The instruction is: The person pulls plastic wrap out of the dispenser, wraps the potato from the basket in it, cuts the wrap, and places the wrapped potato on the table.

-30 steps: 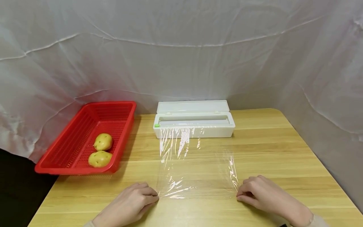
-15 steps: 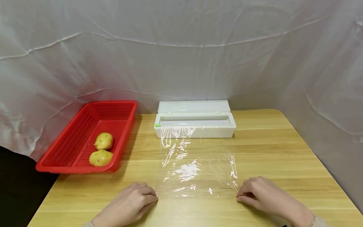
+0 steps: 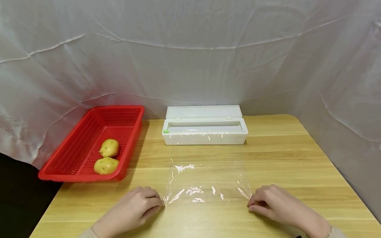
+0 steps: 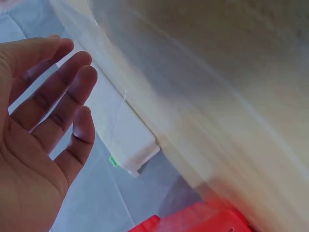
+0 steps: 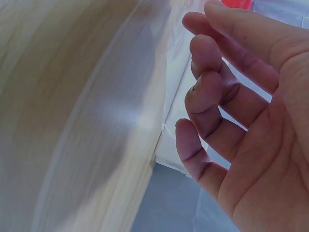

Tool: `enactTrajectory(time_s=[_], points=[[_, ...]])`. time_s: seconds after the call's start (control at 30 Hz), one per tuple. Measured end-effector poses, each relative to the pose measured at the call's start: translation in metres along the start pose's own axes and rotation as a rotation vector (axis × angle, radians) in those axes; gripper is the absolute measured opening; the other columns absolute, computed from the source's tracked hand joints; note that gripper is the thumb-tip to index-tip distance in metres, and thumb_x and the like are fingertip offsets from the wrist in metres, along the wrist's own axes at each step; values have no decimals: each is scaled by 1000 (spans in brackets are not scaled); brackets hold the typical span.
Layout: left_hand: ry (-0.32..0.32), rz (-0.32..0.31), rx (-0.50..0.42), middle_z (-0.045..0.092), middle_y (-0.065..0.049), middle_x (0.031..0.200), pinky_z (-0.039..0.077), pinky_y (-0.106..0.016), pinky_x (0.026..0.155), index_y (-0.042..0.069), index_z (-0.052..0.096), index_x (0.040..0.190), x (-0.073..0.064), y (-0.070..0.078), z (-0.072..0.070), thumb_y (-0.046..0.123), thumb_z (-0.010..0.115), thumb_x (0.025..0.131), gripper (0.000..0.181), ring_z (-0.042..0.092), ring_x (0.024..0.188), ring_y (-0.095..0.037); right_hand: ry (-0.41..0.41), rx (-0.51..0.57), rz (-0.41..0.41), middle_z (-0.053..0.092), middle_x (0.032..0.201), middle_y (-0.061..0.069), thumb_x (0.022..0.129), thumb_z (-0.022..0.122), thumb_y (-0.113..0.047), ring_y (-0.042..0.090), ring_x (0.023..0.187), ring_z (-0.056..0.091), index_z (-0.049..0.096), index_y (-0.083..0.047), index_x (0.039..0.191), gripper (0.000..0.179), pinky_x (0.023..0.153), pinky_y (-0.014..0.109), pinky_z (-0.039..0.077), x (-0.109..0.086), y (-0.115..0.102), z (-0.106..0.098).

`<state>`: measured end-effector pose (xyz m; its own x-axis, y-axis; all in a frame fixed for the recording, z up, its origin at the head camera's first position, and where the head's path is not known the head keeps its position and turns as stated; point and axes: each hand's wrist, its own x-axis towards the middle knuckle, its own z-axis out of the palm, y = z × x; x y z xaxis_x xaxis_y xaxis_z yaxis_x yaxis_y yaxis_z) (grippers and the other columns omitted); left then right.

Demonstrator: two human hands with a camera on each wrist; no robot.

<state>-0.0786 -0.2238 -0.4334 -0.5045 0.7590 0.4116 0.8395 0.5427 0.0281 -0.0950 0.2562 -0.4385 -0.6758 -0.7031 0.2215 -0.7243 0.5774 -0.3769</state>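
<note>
A clear sheet of plastic wrap [image 3: 205,180] stretches from the white dispenser box [image 3: 205,138] toward the front of the table. My left hand [image 3: 135,208] pinches its near left corner between thumb and index finger. At the near right corner my right hand [image 3: 275,206] pinches the wrap the same way. Both wrist views show the other fingers loosely bent, with the dispenser beyond them. The dispenser's lid [image 3: 204,111] stands raised at the back, and a white roll [image 3: 205,128] lies inside. A small green slider [image 3: 166,131] sits at its left front edge.
A red plastic basket [image 3: 131,155] stands at the left of the wooden table [image 3: 285,158], holding two potatoes, the rear potato [image 3: 109,147] and the front potato [image 3: 105,166]. A grey cloth [image 3: 190,72] hangs behind and at the sides.
My left hand has shifted slightly left and the wrap's near edge has moved a little away from me. Glare on the wrap has changed. The right hand stays nearly in place.
</note>
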Motion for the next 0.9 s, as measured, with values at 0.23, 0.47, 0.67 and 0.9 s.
enactTrajectory(time_s=[0.23, 0.47, 0.67, 0.9], points=[[62, 14, 5, 72, 13, 95, 54, -25, 73, 23, 82, 98, 4, -8, -7, 16, 89, 83, 17, 69, 86, -5, -28, 46, 16, 71, 92, -25, 96, 82, -23, -14, 76, 50, 79, -32, 95, 9, 62, 14, 45, 2, 0, -2], [66, -20, 19, 73, 11, 97, 60, -28, 76, 21, 81, 104, 12, -19, -25, 12, 91, 78, 29, 70, 85, -7, 8, 57, -20, 71, 93, -24, 95, 83, -20, -14, 77, 50, 78, -31, 98, 12, 63, 11, 43, 2, 0, -2], [44, -62, 36, 74, 9, 101, 61, -29, 79, 21, 80, 111, 17, -31, -45, 10, 92, 77, 38, 71, 89, -8, 18, 88, -7, 66, 94, -24, 97, 82, -23, -14, 75, 49, 77, -30, 102, 10, 62, 12, 43, 1, 0, -2], [47, -130, 50, 76, 7, 107, 63, -30, 77, 20, 80, 115, 21, -46, -64, 10, 93, 77, 41, 73, 92, -8, 20, 112, 4, 65, 93, -24, 98, 80, -22, -14, 74, 48, 77, -29, 103, 9, 62, 14, 45, 1, 2, -4]])
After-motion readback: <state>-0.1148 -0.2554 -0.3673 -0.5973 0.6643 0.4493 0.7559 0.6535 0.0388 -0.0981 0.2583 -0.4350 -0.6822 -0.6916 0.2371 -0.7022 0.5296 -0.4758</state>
